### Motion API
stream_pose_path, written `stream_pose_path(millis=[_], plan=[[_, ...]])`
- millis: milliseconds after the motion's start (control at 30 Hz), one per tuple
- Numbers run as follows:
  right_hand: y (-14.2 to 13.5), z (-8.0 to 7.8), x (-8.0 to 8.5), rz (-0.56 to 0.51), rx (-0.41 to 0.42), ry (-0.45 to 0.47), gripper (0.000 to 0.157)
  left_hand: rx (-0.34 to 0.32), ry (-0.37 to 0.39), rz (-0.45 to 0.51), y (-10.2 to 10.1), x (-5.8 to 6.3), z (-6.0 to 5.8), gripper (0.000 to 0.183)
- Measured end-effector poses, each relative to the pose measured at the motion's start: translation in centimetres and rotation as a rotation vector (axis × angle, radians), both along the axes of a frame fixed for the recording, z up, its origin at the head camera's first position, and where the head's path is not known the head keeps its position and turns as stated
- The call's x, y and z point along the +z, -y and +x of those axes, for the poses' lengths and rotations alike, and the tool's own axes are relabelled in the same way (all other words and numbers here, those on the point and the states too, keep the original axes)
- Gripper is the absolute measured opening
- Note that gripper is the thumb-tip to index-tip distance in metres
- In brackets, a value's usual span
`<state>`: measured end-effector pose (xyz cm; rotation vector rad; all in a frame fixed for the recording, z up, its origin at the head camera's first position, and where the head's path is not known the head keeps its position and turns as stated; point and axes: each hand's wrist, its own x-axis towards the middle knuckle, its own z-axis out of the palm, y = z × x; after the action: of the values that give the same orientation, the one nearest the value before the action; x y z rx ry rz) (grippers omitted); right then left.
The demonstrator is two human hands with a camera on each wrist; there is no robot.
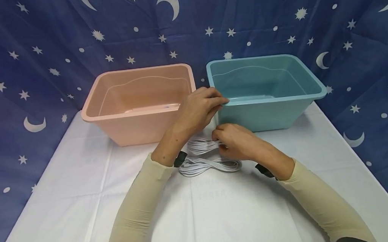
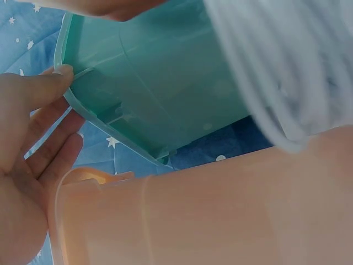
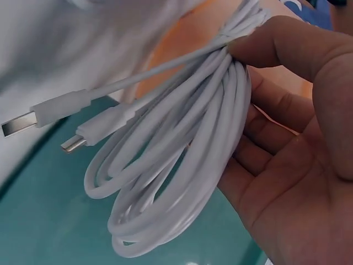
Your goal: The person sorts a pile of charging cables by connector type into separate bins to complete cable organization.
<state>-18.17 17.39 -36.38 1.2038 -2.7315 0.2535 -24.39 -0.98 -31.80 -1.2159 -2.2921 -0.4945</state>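
Observation:
My left hand [image 1: 196,111] pinches the near-left corner of the teal bin's rim [image 1: 271,100]; in the left wrist view its thumb [image 2: 52,85] lies on one side of that rim and the fingers on the other. Just below it, my right hand [image 1: 238,142] grips a coiled white USB cable [image 3: 182,149] between thumb and fingers, in front of the teal bin. Two plugs hang from this coil: a wide one [image 3: 60,107] and a slimmer one [image 3: 105,130]. Nearer the body, a second white cable coil [image 1: 211,166] lies on the white cloth.
Left of the teal bin stands a pink bin [image 1: 140,129], with a narrow gap between them. Both rest on the white-covered table [image 1: 147,223]. A blue cloth [image 1: 159,28] with moons and stars hangs behind and at the sides.

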Motion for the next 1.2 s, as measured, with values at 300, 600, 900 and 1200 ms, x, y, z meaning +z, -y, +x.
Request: stream_pose_path(millis=[300, 600, 900, 1200], plan=[[-1.1, 1.1, 2.3, -0.007, -0.041, -0.014, 0.021, -0.004, -0.009, 0.015, 0.0, -0.2, 0.0, 0.022], [-2.2, 2.1, 4.1, -0.052, -0.031, -0.087, 0.027, -0.011, -0.012, 0.025, 0.0, -0.2, -0.1, 0.023], [-3.2, 3.0, 5.6, -0.104, -0.016, -0.187, 0.03, -0.004, 0.001, 0.017, 0.0, -0.2, -0.1, 0.024], [-4.2, 3.5, 6.8, -0.136, 0.014, -0.26, 0.035, 0.002, 0.011, 0.014, -0.1, -0.1, 0.1, 0.023]])
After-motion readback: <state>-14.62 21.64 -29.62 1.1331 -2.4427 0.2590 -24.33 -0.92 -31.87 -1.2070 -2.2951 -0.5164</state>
